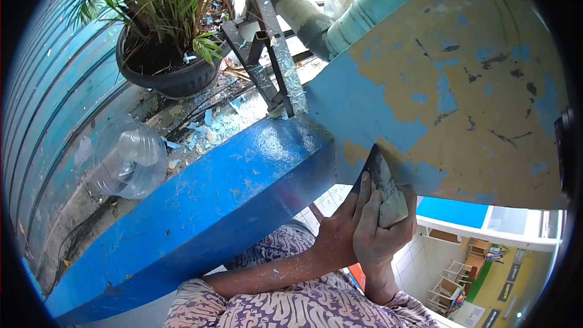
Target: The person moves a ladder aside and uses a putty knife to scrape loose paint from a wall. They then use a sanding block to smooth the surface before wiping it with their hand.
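Observation:
My right hand point(384, 238) is wrapped round the pale, worn handle of a paint scraper point(381, 173). Its dark triangular blade points up, with the tip against a panel point(486, 115) where blue paint has flaked off a tan layer. Just left of it, my left hand point(340, 229) is closed against the scraper, fingers pressed along the blade; how much of the tool it grips is partly hidden. Below the panel's left edge, a glossy blue ledge point(200, 200) runs diagonally beside my left forearm.
A potted plant point(176, 79) and a clear plastic bottle point(130, 158) stand beyond the ledge, among blue paint flakes point(209, 133). A metal bracket point(267, 54) rises at the ledge's end, near a large pipe point(364, 21). Far below right is a room with chairs point(446, 288).

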The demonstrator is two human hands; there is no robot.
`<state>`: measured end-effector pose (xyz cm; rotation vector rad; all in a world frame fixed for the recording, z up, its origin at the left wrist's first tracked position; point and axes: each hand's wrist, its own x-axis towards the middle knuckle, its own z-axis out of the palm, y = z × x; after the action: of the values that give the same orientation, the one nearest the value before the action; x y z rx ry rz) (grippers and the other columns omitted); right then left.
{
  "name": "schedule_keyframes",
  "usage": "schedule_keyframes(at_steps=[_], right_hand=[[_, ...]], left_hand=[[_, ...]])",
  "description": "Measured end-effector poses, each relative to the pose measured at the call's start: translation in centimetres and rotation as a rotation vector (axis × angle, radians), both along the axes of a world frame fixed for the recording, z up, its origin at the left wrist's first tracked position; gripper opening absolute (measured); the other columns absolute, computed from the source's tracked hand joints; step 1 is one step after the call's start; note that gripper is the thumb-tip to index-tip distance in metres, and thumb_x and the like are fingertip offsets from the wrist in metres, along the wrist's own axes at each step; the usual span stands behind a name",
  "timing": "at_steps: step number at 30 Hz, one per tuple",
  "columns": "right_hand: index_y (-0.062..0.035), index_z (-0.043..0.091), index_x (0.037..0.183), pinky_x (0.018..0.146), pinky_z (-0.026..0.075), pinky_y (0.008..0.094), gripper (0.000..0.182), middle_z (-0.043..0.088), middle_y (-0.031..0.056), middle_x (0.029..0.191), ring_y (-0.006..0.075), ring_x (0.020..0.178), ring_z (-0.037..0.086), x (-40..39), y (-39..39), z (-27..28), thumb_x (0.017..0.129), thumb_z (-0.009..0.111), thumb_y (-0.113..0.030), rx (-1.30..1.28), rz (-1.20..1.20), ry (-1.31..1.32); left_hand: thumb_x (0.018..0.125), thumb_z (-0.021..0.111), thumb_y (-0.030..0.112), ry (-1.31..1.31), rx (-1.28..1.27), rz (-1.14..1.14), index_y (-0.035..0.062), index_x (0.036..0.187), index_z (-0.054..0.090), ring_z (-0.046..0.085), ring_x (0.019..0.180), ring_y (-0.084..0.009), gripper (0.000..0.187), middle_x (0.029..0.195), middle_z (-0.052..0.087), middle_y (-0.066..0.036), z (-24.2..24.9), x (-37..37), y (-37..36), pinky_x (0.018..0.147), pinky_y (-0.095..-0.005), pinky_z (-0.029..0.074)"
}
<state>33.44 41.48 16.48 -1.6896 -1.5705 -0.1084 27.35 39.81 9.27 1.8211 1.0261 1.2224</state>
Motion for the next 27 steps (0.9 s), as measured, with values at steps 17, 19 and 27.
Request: schedule_keyframes(at_steps=[17,19,27], right_hand=[[0.0005,0.062,0.105,0.069,0.054,0.0452,0.021,0.068,0.0215,0.084,0.0418,0.074,0.067,-1.1,3.3,-2.4,0.088,0.069,-0.01,-0.206,0.018,-0.074],[-0.0027,0.061,0.101,0.061,0.056,0.0417,0.016,0.068,0.0178,0.087,0.0375,0.071,0.07,-0.2,3.0,-2.5,0.087,0.068,-0.005,-0.125,0.152,-0.116],[0.006,0.061,0.103,0.058,0.046,0.0294,0.032,0.064,0.0147,0.083,0.0187,0.066,0.061,2.1,-4.4,-2.0,0.081,0.08,-0.008,0.048,0.136,0.143]], left_hand=[[0.074,0.084,0.021,-0.054,-0.232,-0.032,-0.0049,0.132,0.047,0.069,0.085,-0.0383,0.073,0.112,0.055,-0.022,-3.5,-0.6,1.7,0.066,-0.0438,0.059],[0.074,0.083,0.021,-0.043,-0.183,-0.035,-0.0056,0.136,0.045,0.069,0.086,-0.0373,0.077,0.112,0.054,-0.022,-3.2,-0.7,1.1,0.065,-0.0435,0.059],[0.075,0.079,0.018,0.101,-0.122,-0.137,0.0028,0.15,0.048,0.062,0.088,-0.0296,0.082,0.106,0.053,-0.015,-0.8,-2.4,-1.6,0.064,-0.0394,0.056]])
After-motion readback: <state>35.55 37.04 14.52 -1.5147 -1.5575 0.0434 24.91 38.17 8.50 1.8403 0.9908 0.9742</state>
